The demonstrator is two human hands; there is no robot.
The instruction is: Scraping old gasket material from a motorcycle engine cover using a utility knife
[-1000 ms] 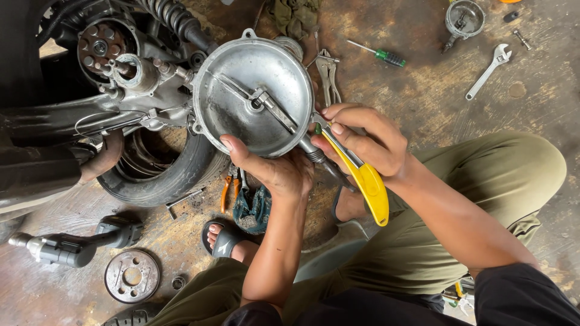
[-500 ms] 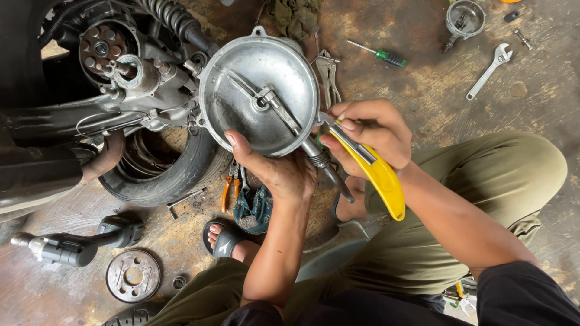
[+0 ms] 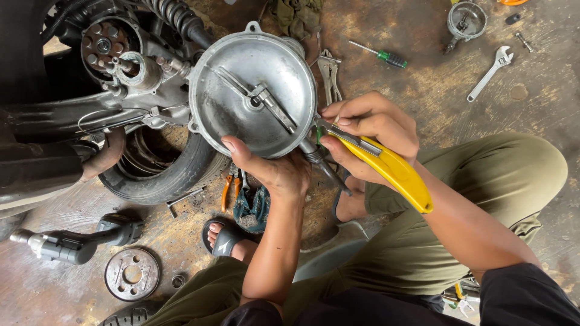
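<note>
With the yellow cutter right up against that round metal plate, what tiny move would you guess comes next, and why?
Probably a short draw of the blade along the plate's edge. The right hand holds the yellow utility knife with its tip at the rim of the round metal plate, beside the lever's end. The left hand grips the plate from below, steadying it for a cut or scrape.

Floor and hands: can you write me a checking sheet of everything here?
Surface: stained concrete floor.
Job's things: round metal cover; yellow knife, its blade at the cover's rim.
Clutter: screwdriver, wrench, pliers, power tool, disc.
Grips: left hand holds the cover's lower edge; right hand holds the knife.
Cables: thin wire by the engine.
Surroundings: tyre, sandalled foot.
</note>
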